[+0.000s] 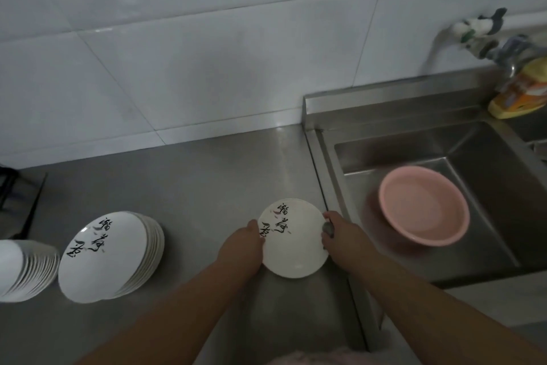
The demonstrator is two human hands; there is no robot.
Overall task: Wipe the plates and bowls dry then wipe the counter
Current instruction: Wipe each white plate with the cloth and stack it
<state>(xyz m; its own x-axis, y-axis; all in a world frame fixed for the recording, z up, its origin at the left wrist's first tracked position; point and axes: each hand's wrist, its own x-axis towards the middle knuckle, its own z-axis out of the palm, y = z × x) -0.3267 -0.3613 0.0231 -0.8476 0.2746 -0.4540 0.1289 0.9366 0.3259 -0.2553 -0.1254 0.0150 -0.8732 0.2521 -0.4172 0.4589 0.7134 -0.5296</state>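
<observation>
A white plate (294,242) with black brush writing is held over the steel counter (192,181), close to the sink edge. My left hand (242,246) grips its left rim. My right hand (340,237) grips its right rim, and a small grey thing, perhaps a cloth, shows under the fingers there. A stack of several matching plates (109,255) stands on the counter at the left. A second stack of white dishes (26,270) sits at the far left edge, partly cut off.
A steel sink (473,151) lies to the right with a pink plastic basin (423,205) inside. A tap (473,36) juts from the tiled wall above it, with a yellow bottle (521,92) beside it. A dark rack (17,196) stands at the far left.
</observation>
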